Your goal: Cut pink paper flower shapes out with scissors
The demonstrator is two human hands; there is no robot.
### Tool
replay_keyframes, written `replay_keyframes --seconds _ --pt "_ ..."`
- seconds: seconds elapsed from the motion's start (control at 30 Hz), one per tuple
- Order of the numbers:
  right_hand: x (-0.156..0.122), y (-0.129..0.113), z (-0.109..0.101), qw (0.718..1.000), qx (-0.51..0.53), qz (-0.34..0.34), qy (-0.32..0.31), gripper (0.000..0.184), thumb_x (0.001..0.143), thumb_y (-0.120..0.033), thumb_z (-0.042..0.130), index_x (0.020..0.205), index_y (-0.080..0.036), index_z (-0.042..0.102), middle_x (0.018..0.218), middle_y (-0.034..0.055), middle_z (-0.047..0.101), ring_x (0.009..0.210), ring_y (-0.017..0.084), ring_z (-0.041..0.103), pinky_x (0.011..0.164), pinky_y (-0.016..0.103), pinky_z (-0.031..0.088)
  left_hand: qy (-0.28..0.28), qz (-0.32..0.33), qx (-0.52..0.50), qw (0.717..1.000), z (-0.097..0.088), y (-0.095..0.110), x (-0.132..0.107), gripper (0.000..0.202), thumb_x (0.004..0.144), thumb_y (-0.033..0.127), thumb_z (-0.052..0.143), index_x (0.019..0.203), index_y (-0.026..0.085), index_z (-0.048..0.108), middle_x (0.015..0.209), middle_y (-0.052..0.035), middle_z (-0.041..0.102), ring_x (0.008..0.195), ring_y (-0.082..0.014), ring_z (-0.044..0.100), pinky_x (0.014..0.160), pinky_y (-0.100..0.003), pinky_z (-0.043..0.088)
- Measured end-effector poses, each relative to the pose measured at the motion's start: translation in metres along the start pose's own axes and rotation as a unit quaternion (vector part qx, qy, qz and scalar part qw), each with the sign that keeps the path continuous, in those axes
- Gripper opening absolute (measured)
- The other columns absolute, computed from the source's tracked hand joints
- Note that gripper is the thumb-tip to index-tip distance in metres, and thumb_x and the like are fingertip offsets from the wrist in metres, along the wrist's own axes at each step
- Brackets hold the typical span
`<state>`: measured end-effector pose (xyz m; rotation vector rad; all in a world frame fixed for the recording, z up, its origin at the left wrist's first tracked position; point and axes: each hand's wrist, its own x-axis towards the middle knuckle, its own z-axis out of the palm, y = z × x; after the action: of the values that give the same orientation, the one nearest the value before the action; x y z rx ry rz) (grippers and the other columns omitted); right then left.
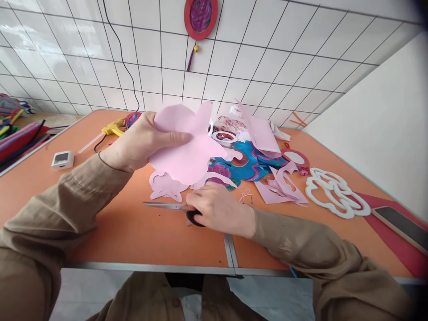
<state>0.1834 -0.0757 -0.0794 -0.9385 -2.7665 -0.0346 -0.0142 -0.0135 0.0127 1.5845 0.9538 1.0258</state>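
My left hand holds up a pale pink cut-out sheet above the orange table, thumb pressed on its front. Below it, my right hand rests on the table, fingers closed round the black handles of a pair of scissors. The blades lie flat and point left. More pink cut-out pieces lie on the table just behind the scissors, partly hidden by the raised sheet.
Pink paper scraps, a blue patterned sheet and a white foam cut-out lie to the right. A yellow glue gun and a small white device sit at left. A red board lies at the right edge.
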Motion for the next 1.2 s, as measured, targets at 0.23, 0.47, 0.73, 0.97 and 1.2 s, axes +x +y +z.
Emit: replay_keyframes --seconds 0.23,0.47,0.73,0.97,1.2 --pt "0.003 -0.009 -0.001 0.995 -0.05 0.014 -0.088 0.013 0.086 -0.024 0.067 0.092 -0.013 0.065 0.075 0.0069 0.07 0.072 0.021 0.061 0.062 0.035 0.021 -0.012 0.007 -0.003 1.0 -0.002 -0.004 0.005 0.032 0.068 0.033 0.084 0.094 0.017 0.074 0.09 -0.0047 0.076 0.089 -0.0284 0.075 0.068 -0.031 0.064" --pt "0.003 -0.01 -0.002 0.992 -0.026 0.041 -0.116 0.021 0.087 -0.032 0.058 0.094 -0.013 0.065 0.072 0.0077 0.069 0.071 0.023 0.061 0.061 0.035 0.02 0.002 -0.007 -0.015 1.0 -0.002 -0.004 0.007 0.034 0.064 0.032 0.086 0.092 0.016 0.074 0.088 -0.0042 0.076 0.082 -0.0261 0.075 0.065 -0.03 0.062" --pt "0.004 -0.005 -0.012 0.973 0.095 0.095 -0.187 0.018 0.087 -0.032 0.063 0.09 -0.014 0.063 0.085 0.0055 0.066 0.069 0.016 0.056 0.054 0.031 0.021 -0.058 -0.084 -0.087 0.991 0.004 -0.014 0.009 0.028 0.063 0.025 0.088 0.086 0.017 0.075 0.083 -0.0027 0.077 0.076 -0.0231 0.075 0.064 -0.029 0.062" --pt "-0.004 -0.01 -0.022 0.98 0.109 0.046 -0.157 0.013 0.089 -0.026 0.067 0.087 -0.013 0.068 0.089 0.005 0.063 0.067 0.013 0.051 0.051 0.03 0.024 -0.088 -0.13 -0.114 0.981 0.006 -0.015 0.01 0.032 0.057 0.021 0.092 0.084 0.016 0.075 0.081 -0.0047 0.078 0.073 -0.0237 0.074 0.063 -0.031 0.063" --pt "-0.021 -0.02 -0.055 0.944 0.215 0.02 0.249 0.027 0.091 -0.024 0.065 0.07 -0.021 0.049 0.059 -0.0044 0.048 0.053 0.01 0.045 0.051 0.028 0.033 -0.131 -0.116 -0.069 0.982 0.005 -0.016 0.008 0.025 0.066 0.023 0.088 0.086 0.015 0.076 0.081 -0.0067 0.079 0.069 -0.0222 0.074 0.06 -0.029 0.062"
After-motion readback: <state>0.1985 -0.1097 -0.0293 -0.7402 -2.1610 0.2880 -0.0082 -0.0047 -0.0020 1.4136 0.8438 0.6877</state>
